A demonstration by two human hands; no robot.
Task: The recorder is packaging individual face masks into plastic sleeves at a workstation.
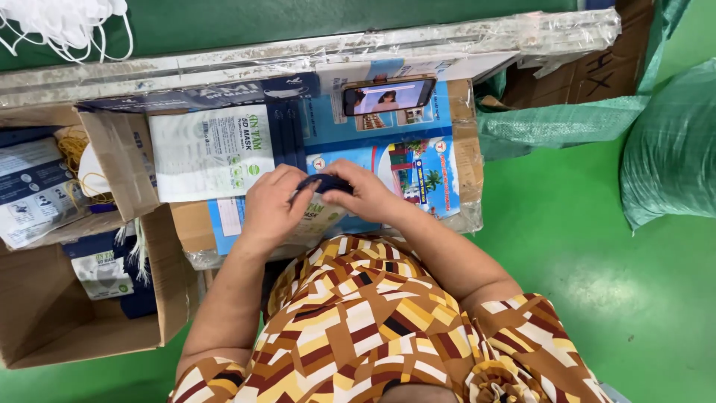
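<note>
While you pinch the dark blue mask [322, 183] between both hands, your left hand [270, 203] and right hand [367, 192] close their fingertips on its two ends, keeping it flat above the blue printed board [418, 160]. Just beyond your grip lies a white pouch with green print [212, 153]; farther off, a phone [388, 95] leans. Left of it sits an open cardboard box [74, 328].
</note>
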